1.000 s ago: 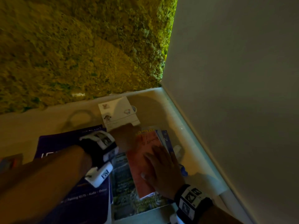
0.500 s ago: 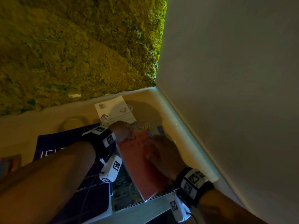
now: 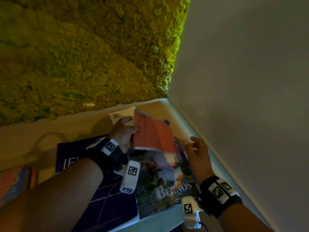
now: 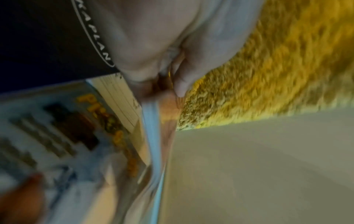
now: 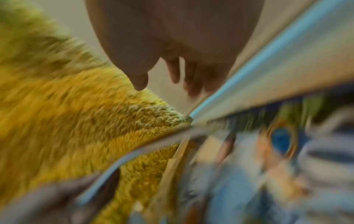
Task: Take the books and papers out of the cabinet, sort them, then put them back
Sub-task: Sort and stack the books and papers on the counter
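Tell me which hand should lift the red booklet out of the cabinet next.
Left. The left hand already pinches the red booklet by its edge and has it tilted up off the magazine; the right hand hovers open beside it, holding nothing.

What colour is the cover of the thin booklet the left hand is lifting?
Salmon red, on the booklet that the left hand grips; clearest in the head view.

Two hands (image 3: 123,131) (image 3: 197,153), four books (image 3: 153,133) (image 3: 163,181) (image 3: 70,158) (image 3: 15,181) (one lifted), one card (image 3: 122,113)
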Available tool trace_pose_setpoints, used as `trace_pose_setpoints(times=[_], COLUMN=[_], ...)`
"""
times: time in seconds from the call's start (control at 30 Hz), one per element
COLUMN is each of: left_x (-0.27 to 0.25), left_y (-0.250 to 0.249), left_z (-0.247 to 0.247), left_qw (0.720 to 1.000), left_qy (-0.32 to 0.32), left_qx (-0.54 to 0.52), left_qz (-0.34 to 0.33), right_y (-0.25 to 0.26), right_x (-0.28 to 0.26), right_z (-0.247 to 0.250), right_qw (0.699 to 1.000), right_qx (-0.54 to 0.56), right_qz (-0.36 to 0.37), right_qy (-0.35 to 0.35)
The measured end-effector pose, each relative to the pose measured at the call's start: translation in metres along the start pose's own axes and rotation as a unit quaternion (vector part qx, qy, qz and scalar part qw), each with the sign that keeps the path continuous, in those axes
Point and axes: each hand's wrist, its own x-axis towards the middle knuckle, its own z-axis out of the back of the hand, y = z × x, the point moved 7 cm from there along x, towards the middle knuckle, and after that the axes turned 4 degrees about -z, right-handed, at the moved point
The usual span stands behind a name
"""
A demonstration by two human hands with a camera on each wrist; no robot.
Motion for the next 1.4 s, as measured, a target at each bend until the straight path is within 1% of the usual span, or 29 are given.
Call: trace_pose_setpoints(times=[0.03,0.1,0.13,0.17,0.23,0.27,0.33,0.37,0.43,0.47,0.53,0.57,0.67,0.73,0.77,0.87,0.9,0.93,0.97,1.0,1.03,1.07,1.1,1.17,1.2,1.23,1.27,1.33,1.4], left_x=[-0.002,-0.008,-0.010,-0.010,-0.018,-0.023,-0.031,-0.033,-0.035,-0.036,-0.038,-0.041,-0.051,-0.060,-0.064,-0.083,-0.089,-0.097,-0.105,-0.114,-0.122,-0.129,-0.135,-0.141,-0.142,-0.142,-0.141,-0.136,-0.132], left_y=[0.000,0.000,0.002,0.005,0.013,0.015,0.021,0.021,0.020,0.021,0.021,0.019,0.016,0.012,0.011,0.008,0.009,0.007,0.006,0.004,0.003,0.006,0.012,0.025,0.031,0.034,0.038,0.045,0.046], left_z=[-0.001,-0.006,-0.006,-0.004,-0.004,-0.009,-0.014,-0.012,0.001,0.010,0.024,0.030,0.047,0.055,0.059,0.081,0.091,0.099,0.109,0.119,0.130,0.141,0.152,0.172,0.182,0.188,0.195,0.203,0.202], left_qw=[0.999,0.994,0.993,0.992,0.989,0.990,0.991,0.992,0.990,0.989,0.989,0.992,0.988,0.981,0.978,0.956,0.942,0.924,0.898,0.864,0.834,0.817,0.811,0.811,0.819,0.830,0.843,0.868,0.886], left_qy=[0.008,0.013,0.001,-0.020,-0.044,-0.037,-0.027,-0.035,-0.047,-0.054,-0.067,-0.082,-0.152,-0.185,-0.196,-0.225,-0.233,-0.242,-0.256,-0.276,-0.296,-0.307,-0.308,-0.295,-0.289,-0.286,-0.288,-0.280,-0.247], left_qx=[-0.053,-0.106,-0.117,-0.128,-0.141,-0.131,-0.118,-0.107,-0.109,-0.117,-0.113,-0.080,0.000,0.055,0.076,0.188,0.240,0.296,0.358,0.420,0.465,0.488,0.497,0.502,0.492,0.474,0.449,0.401,0.386], left_qz=[0.002,0.001,0.004,0.008,0.021,0.029,0.056,0.064,0.070,0.076,0.064,0.050,0.028,0.011,0.006,-0.002,-0.002,-0.008,-0.011,-0.017,-0.014,-0.001,0.025,0.055,0.061,0.066,0.069,0.080,0.070], right_y=[-0.008,-0.014,-0.013,-0.008,0.011,0.022,0.038,0.042,0.043,0.047,0.058,0.064,0.070,0.065,0.060,0.040,0.041,0.049,0.061,0.072,0.080,0.083,0.080,0.060,0.044,0.033,0.023,0.006,0.000], right_x=[-0.002,-0.008,-0.006,-0.002,0.016,0.028,0.055,0.068,0.096,0.108,0.126,0.131,0.153,0.164,0.171,0.196,0.194,0.189,0.177,0.162,0.142,0.119,0.091,0.029,0.003,-0.018,-0.034,-0.052,-0.059], right_z=[-0.014,-0.052,-0.067,-0.080,-0.107,-0.118,-0.137,-0.144,-0.156,-0.161,-0.175,-0.182,-0.205,-0.219,-0.225,-0.234,-0.233,-0.231,-0.227,-0.224,-0.221,-0.220,-0.219,-0.217,-0.217,-0.216,-0.215,-0.211,-0.207], right_qw=[0.992,0.935,0.909,0.898,0.894,0.895,0.880,0.873,0.867,0.873,0.870,0.867,0.880,0.892,0.901,0.920,0.922,0.925,0.924,0.923,0.920,0.911,0.895,0.835,0.808,0.793,0.788,0.792,0.798], right_qx=[0.086,0.219,0.250,0.259,0.264,0.261,0.285,0.290,0.270,0.247,0.227,0.219,0.159,0.091,0.034,-0.150,-0.184,-0.212,-0.231,-0.223,-0.196,-0.164,-0.131,-0.099,-0.094,-0.085,-0.079,-0.077,-0.065], right_qz=[-0.077,-0.199,-0.229,-0.230,-0.202,-0.195,-0.187,-0.191,-0.200,-0.190,-0.172,-0.167,-0.158,-0.154,-0.142,-0.095,-0.074,-0.034,0.015,0.054,0.078,0.078,0.049,-0.043,-0.064,-0.068,-0.060,-0.042,-0.065], right_qy=[0.056,0.198,0.241,0.271,0.300,0.305,0.332,0.342,0.367,0.375,0.402,0.415,0.419,0.415,0.408,0.349,0.331,0.313,0.304,0.309,0.332,0.369,0.423,0.539,0.578,0.599,0.608,0.604,0.595])
